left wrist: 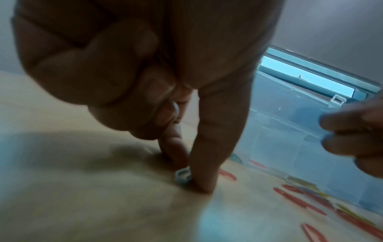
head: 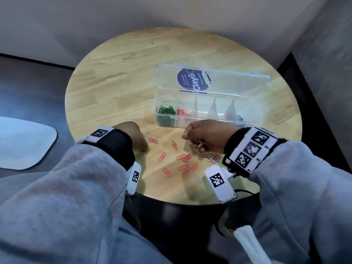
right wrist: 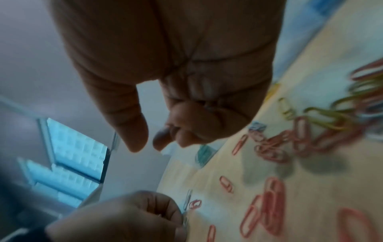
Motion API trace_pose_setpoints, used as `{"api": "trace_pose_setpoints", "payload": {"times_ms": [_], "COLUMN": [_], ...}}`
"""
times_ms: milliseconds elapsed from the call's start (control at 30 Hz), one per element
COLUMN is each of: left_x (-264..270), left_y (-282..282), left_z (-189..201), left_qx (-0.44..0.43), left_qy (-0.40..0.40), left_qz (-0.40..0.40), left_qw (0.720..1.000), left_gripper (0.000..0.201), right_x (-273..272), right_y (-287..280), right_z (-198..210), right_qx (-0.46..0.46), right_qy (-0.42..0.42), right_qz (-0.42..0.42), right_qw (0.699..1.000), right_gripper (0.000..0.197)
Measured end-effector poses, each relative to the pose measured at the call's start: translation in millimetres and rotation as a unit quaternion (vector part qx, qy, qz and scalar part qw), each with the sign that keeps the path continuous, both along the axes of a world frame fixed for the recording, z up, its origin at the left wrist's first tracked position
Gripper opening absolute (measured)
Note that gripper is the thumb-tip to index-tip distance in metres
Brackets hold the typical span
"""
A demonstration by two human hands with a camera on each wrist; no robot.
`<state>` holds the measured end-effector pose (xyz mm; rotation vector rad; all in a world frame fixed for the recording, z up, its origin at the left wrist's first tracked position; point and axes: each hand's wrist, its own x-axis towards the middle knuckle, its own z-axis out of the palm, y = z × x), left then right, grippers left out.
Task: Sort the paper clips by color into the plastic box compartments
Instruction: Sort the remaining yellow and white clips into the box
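Grey sleeves frame both hands in front of the clear plastic compartment box [head: 207,111]. Left hand [head: 131,137] pinches a pale paper clip [left wrist: 183,176] against the round wooden table [head: 114,88]. Right hand [head: 207,136] curls round several clips, apparently. Red paper clips [head: 182,162] lie scattered nearer than the box. Picking is under way; next comes a careful lift to the matching compartment.

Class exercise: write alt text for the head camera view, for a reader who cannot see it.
Two hands work over loose red paper clips on a round wooden table; the left hand reaches down to the tabletop, the right hand hovers curled. Behind them an open clear plastic box holds green clips in its leftmost compartment and red ones beside them.
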<state>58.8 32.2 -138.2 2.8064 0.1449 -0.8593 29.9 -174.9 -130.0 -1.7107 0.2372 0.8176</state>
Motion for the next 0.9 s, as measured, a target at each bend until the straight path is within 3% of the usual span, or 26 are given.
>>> {"api": "trace_pose_setpoints", "payload": {"times_ms": [133,233,400,500,600,900], "left_x": [-3,2,15,18,17,18], "left_y": [1,9,28,37,39,33], "left_z": [4,16,44,53,54,51], "left_qx": [-0.028,-0.14,-0.381,-0.466,-0.509,-0.547], "left_qy": [0.003,0.02,-0.021,-0.038,-0.032,-0.011], "left_qz": [-0.005,0.027,0.198,0.281,0.308,0.306], "left_qw": [1.0,0.99,0.903,0.838,0.803,0.779], "left_gripper": [0.025,0.018,0.015,0.019,0.02,0.023], "right_x": [14,22,32,37,41,51], "right_y": [31,51,75,88,99,116], "right_z": [15,20,9,2,-5,-18], "right_qx": [-0.12,-0.206,-0.345,-0.374,-0.392,-0.454], "right_qy": [-0.103,-0.171,-0.253,-0.249,-0.259,-0.237], "right_qz": [0.079,0.138,0.234,0.276,0.302,0.369], "right_qw": [0.984,0.954,0.873,0.85,0.83,0.776], "right_gripper": [0.038,0.033,0.007,0.02,0.029,0.021]}}
